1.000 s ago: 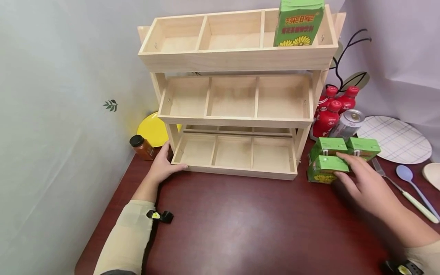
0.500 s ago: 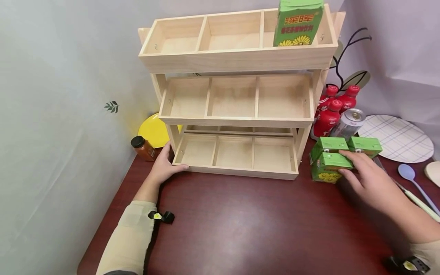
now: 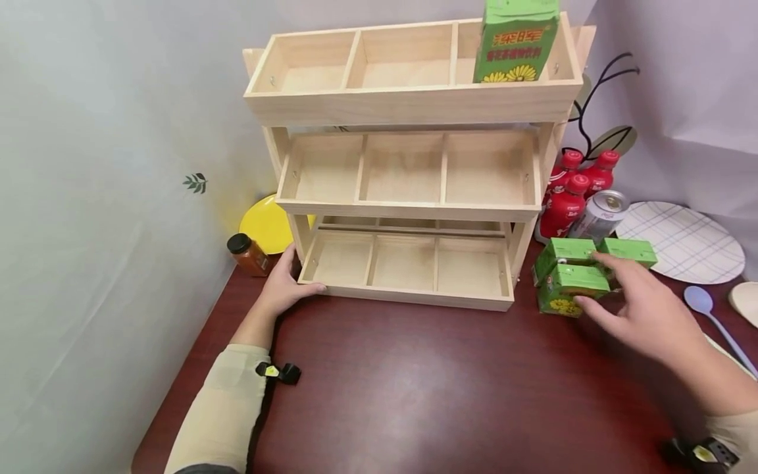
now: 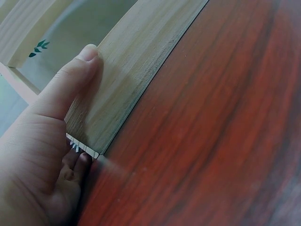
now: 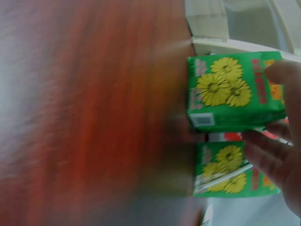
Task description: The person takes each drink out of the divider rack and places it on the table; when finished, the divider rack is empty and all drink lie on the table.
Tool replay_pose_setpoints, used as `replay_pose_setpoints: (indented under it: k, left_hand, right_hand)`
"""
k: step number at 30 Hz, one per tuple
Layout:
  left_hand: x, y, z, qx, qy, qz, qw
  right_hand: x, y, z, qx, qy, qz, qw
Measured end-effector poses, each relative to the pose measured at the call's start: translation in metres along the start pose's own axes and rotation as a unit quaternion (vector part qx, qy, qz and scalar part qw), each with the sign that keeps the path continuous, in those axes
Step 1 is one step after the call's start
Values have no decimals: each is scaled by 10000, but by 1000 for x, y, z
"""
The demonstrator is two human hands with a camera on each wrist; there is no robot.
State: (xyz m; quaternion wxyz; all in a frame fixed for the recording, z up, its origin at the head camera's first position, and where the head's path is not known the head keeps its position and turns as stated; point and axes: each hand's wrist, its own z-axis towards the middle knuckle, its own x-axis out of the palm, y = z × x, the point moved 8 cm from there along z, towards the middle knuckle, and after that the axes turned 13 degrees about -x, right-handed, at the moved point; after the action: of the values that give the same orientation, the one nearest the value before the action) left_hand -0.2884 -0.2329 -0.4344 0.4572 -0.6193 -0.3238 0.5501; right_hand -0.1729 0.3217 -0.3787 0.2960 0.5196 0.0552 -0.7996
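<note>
My left hand (image 3: 279, 284) holds the lower left corner of a three-tier wooden display rack (image 3: 408, 209). In the left wrist view its thumb (image 4: 84, 59) lies on the front board, while the other fingers go round the end. At the right, my right hand (image 3: 645, 313) is spread around the front green drink carton (image 3: 571, 283), thumb at its front and fingers toward its far side. Two more green cartons stand behind, one on the left (image 3: 568, 250) and one on the right (image 3: 630, 249). Another green carton (image 3: 514, 49) stands in the rack's top right compartment.
Red-capped bottles (image 3: 562, 207) and a silver can (image 3: 604, 209) stand right of the rack. Beyond them lie a checked oval plate (image 3: 687, 240), a blue spoon (image 3: 700, 301) and a pale bowl (image 3: 745, 299). At left are a black-lidded jar (image 3: 251, 258) and a yellow plate (image 3: 266, 224).
The front carton has shifted slightly right, close against the others. My right hand has since spread wider, its thumb moving left across the carton's front. The left hand has stayed on the rack.
</note>
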Motion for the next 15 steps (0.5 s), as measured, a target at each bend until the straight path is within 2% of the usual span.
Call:
replay_pose_setpoints:
  k: [2, 5, 11, 15]
  left_hand:
    - [0, -1, 0, -4, -3, 39, 10000]
    - [1, -1, 1, -10, -7, 58, 10000]
    - [0, -1, 1, 20, -13, 21, 10000]
    - [0, 1, 0, 36, -36, 3, 10000]
  right_hand:
    - [-6, 1, 6, 81, -39, -106, 9999]
    - [-21, 7, 22, -161, -217, -352, 9990]
    - [-51, 35, 72, -1021, -527, -902, 9893]
    - [-62, 58, 101, -1738, -917, -1075, 9746]
